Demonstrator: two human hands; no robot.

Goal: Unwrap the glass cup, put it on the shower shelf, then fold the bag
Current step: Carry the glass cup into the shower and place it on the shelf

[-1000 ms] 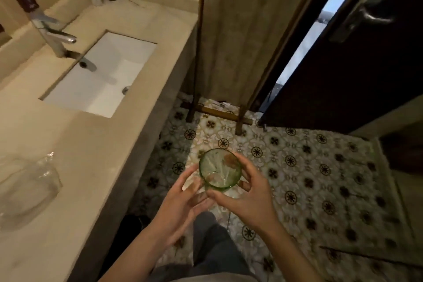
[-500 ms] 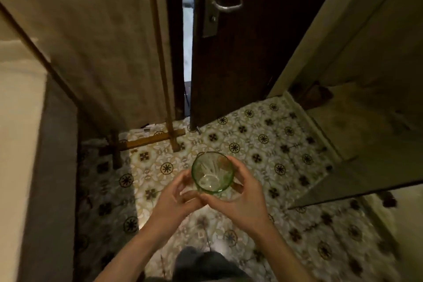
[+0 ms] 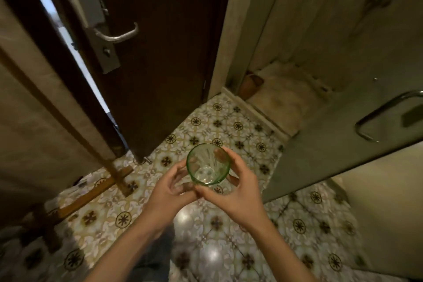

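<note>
1. Head view: the green glass cup is already unwrapped and held upright over the patterned tile floor. The left hand cups its near side and the right hand wraps its far side and base. The shower's glass door stands just to the right.
2. Risk, as a judgement: bare glass over hard tile would shatter if the grip slipped, and it could knock the glass door's edge on the way in.
3. No shower shelf, bag, brand or legible writing shows.
</note>
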